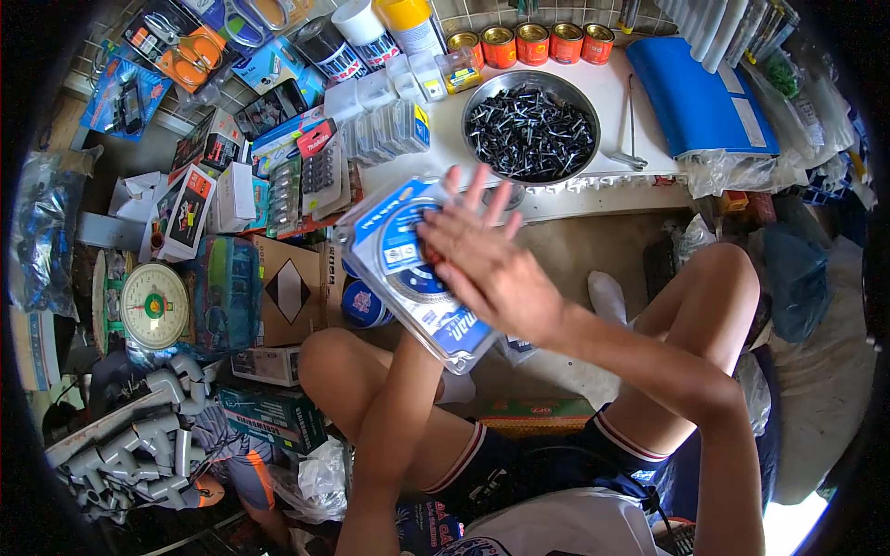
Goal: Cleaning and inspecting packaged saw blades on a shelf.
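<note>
Above my knees, a clear plastic blister pack with a blue card and a round dark disc, probably a saw blade, is tilted in front of me. My left hand supports it from underneath; only its outstretched fingers show past the pack's far right edge, and the palm is hidden. Across the front of the pack lies my right hand, flat with fingers extended and touching the plastic. Beyond them, a metal bowl full of dark screws rests on a white surface.
Boxes, packaged tools and spray cans crowd the left and back. Several small orange-red tins line the wall. A blue folder lies back right. At left are a dial scale, grey pipe fittings and another person's leg.
</note>
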